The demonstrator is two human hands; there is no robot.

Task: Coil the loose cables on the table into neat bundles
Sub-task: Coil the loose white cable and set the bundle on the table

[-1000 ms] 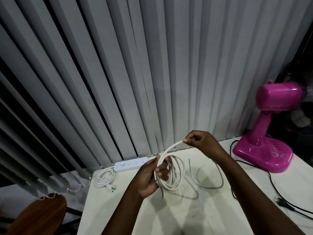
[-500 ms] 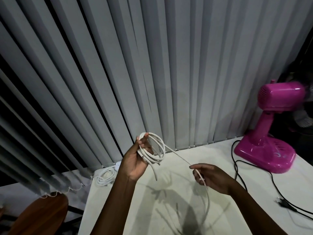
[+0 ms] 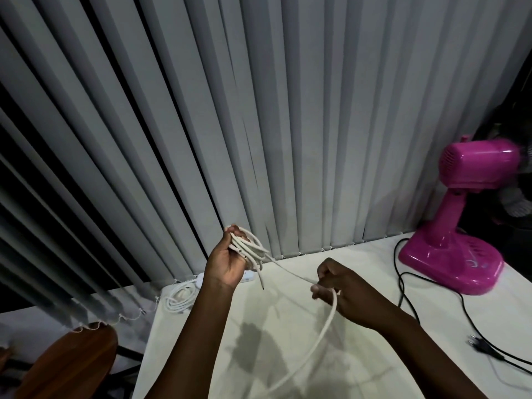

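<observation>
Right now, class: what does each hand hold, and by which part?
Left hand holds the white cable by its coiled loops; right hand pinches its loose length.

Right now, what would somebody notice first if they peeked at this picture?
Probably the shiny bright pink plastic desk fan standing at the table's far right corner. Next, mid-picture, the left hand holding up a coiled white cable, while the right hand grips the loose tail. Tall grey vertical blinds fill the background.

Glossy pink plastic fan (image 3: pixel 460 226), smooth white rubbery cable (image 3: pixel 325 329), polished wooden chair (image 3: pixel 72 367)
</observation>
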